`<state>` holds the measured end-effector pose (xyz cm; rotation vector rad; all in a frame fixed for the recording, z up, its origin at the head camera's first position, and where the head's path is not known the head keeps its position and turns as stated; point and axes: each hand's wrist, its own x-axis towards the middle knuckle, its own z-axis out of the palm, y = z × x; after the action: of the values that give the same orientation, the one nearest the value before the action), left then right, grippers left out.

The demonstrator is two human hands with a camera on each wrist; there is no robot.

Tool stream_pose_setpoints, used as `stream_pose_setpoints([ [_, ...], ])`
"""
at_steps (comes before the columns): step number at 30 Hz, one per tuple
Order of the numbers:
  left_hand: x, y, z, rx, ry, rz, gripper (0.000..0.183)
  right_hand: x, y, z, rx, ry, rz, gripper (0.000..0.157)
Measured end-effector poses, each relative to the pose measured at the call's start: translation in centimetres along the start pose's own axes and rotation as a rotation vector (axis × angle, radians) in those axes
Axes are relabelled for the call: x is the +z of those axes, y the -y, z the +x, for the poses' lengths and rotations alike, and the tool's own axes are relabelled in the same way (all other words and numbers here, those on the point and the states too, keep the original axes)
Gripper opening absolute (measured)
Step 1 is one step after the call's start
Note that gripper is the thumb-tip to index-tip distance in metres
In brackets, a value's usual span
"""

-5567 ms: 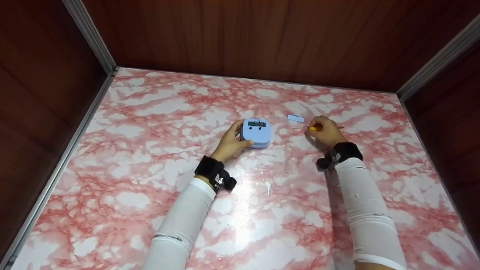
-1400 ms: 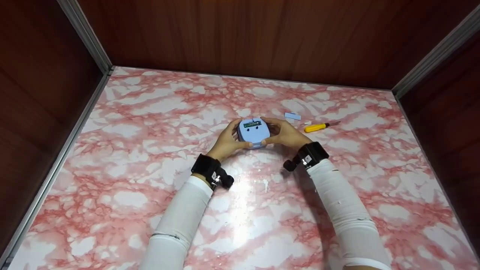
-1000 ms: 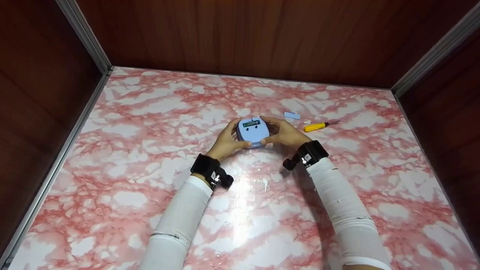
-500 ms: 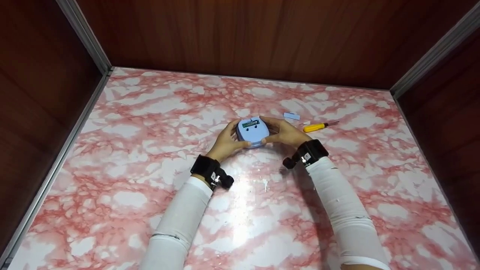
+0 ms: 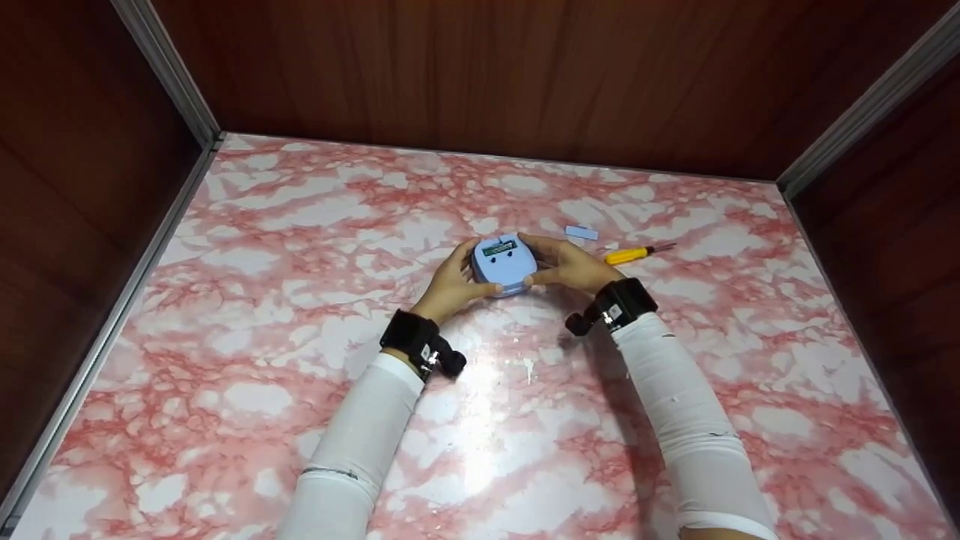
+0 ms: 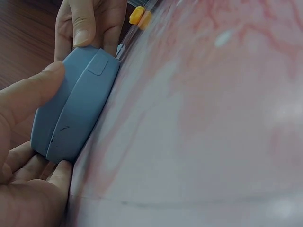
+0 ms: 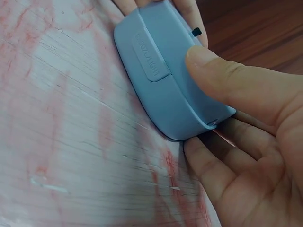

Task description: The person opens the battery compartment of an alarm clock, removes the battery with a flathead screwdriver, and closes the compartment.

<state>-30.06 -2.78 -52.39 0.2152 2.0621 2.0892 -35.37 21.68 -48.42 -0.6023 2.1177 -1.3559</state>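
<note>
Raised lettering, apparently "SNOOZE/LIGHT", first word blurred, on the button, blue device's side away from the far edge of the surface

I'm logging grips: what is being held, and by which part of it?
The blue case, by its opposite sides, in the left hand and right hand.

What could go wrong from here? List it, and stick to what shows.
1. The blue case has an uncovered slot; if the fingers tip the case over, anything loose inside might drop out.
2. The yellow-handled screwdriver lies close beside the right hand, which could knock it when it moves.
3. The small blue strip lies loose on the table near that hand and might get brushed away.
</note>
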Motion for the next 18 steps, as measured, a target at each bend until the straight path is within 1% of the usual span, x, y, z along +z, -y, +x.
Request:
stream_pose_setpoints([
  [5,0.1,0.0,0.0,0.0,-0.017,0.007,0.094,0.1,0.3,0.0,0.022,-0.014,-0.019,0.083],
  [7,0.1,0.0,0.0,-0.002,-0.023,0.007,0.094,0.1,0.5,-0.1,0.037,-0.028,-0.054,0.084],
  [11,0.1,-0.1,-0.1,-0.004,-0.032,0.023,0.094,0.3,1.2,-0.2,0.06,-0.079,-0.172,0.082],
  [13,0.2,-0.1,-0.1,-0.002,-0.036,0.037,0.094,0.5,1.6,-0.3,0.058,-0.135,-0.243,0.076],
  [14,0.2,-0.1,-0.1,0.0,-0.038,0.043,0.094,0.7,1.9,-0.3,0.052,-0.176,-0.272,0.071],
  [16,0.2,-0.2,-0.1,0.007,-0.039,0.052,0.093,1.0,2.4,-0.3,0.029,-0.264,-0.3,0.059],
  [18,0.2,-0.3,0.0,0.011,-0.037,0.057,0.093,1.4,2.9,-0.1,-0.011,-0.349,-0.321,0.046],
])
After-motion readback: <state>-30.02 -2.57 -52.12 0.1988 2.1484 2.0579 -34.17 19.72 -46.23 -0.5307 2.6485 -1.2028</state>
